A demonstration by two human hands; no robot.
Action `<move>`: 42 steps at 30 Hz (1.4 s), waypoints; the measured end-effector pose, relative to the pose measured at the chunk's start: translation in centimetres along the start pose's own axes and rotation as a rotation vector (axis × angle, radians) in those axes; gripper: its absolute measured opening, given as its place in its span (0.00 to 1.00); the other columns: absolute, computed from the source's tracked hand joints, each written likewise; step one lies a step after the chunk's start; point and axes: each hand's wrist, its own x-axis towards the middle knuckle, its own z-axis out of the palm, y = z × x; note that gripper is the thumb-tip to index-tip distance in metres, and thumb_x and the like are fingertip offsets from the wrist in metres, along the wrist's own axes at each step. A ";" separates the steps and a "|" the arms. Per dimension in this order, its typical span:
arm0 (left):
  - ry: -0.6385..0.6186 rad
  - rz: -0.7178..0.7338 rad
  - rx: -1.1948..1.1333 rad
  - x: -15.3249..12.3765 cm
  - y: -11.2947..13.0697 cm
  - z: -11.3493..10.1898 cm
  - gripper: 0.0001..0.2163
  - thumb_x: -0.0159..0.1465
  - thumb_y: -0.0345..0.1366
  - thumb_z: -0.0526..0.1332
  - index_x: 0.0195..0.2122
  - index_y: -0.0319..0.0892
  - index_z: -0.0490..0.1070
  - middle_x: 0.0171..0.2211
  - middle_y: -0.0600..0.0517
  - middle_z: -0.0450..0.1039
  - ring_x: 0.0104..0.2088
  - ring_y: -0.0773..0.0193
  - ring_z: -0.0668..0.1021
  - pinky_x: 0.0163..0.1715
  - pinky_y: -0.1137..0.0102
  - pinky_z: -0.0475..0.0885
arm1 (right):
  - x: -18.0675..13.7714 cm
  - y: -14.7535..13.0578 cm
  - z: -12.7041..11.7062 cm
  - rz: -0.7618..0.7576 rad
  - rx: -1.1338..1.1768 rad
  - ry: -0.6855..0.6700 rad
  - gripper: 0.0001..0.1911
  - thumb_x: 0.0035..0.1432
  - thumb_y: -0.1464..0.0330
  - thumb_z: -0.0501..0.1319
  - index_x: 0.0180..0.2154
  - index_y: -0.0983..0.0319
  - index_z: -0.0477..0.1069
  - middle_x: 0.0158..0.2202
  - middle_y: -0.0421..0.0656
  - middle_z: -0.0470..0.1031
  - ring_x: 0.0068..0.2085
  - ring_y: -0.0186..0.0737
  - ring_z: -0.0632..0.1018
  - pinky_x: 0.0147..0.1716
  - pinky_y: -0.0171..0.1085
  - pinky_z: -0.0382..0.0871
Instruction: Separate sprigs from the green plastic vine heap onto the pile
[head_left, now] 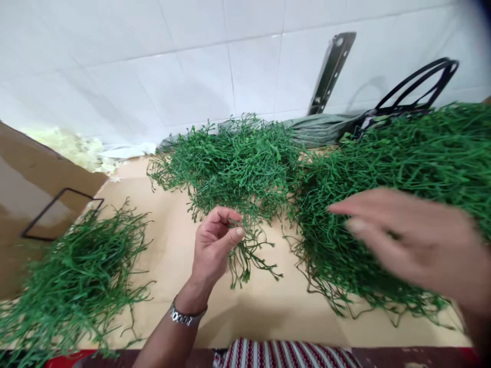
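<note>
My left hand, with a metal watch at its wrist, is raised over the middle of the table. Its fingers are curled, thumb tip near the index fingertip; whatever lies between them is too small to make out. Thin green plastic plant stems with forked tips spread just behind and below it. Smeared by motion, my right hand hovers over a large heap of green stems. Its index finger points left, a little apart from the thumb, and nothing shows in it.
Another pile of green stems lies toward the wall, and one more at the left. A cardboard box stands far left near pale yellow flowers. Black handles rise at the right rear, beside a metal bracket.
</note>
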 end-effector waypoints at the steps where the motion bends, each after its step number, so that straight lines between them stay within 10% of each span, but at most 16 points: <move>1: -0.002 0.024 -0.014 -0.3 -0.2 0.1 0.09 0.48 0.31 0.67 0.30 0.40 0.69 0.23 0.55 0.65 0.24 0.71 0.66 0.22 0.77 0.60 | 0.3 -1.5 2.0 -0.063 0.056 -0.060 0.15 0.57 0.71 0.57 0.46 0.55 0.68 0.37 0.43 0.75 0.38 0.42 0.75 0.35 0.41 0.71; 10: 0.070 0.259 -0.107 -2.3 -2.1 1.0 0.09 0.50 0.32 0.67 0.30 0.43 0.68 0.23 0.57 0.66 0.25 0.70 0.70 0.31 0.71 0.68 | 1.1 -5.0 11.9 0.022 0.396 -0.170 0.05 0.57 0.71 0.57 0.36 0.64 0.68 0.33 0.45 0.72 0.36 0.39 0.71 0.35 0.39 0.67; 16: 0.071 0.325 0.076 -2.6 -2.8 0.2 0.07 0.55 0.32 0.62 0.35 0.47 0.71 0.28 0.54 0.66 0.31 0.67 0.71 0.35 0.68 0.69 | 0.7 -4.6 12.1 0.084 0.553 -0.114 0.03 0.57 0.72 0.57 0.30 0.63 0.67 0.28 0.42 0.69 0.32 0.35 0.69 0.31 0.35 0.64; 22: -0.056 0.509 0.956 -3.3 -0.9 -0.7 0.07 0.57 0.25 0.58 0.32 0.42 0.72 0.47 0.46 0.64 0.51 0.56 0.66 0.52 0.54 0.60 | 0.2 -4.0 12.0 0.056 0.479 0.004 0.05 0.58 0.72 0.55 0.31 0.63 0.68 0.25 0.41 0.68 0.29 0.35 0.68 0.30 0.35 0.63; 27: -0.324 0.492 1.042 -4.1 0.6 -0.4 0.07 0.58 0.25 0.55 0.34 0.42 0.70 0.33 0.51 0.73 0.38 0.63 0.73 0.56 0.53 0.55 | -0.3 -4.0 12.8 -0.036 0.341 0.042 0.06 0.58 0.74 0.54 0.32 0.62 0.69 0.26 0.43 0.71 0.28 0.36 0.69 0.30 0.36 0.63; 42: 0.003 0.379 1.120 -5.6 -1.1 0.9 0.05 0.54 0.28 0.55 0.26 0.41 0.70 0.21 0.54 0.64 0.29 0.62 0.65 0.36 0.62 0.58 | -1.6 -5.4 14.5 0.018 0.469 0.114 0.09 0.55 0.78 0.55 0.36 0.60 0.68 0.29 0.43 0.74 0.33 0.38 0.73 0.34 0.39 0.69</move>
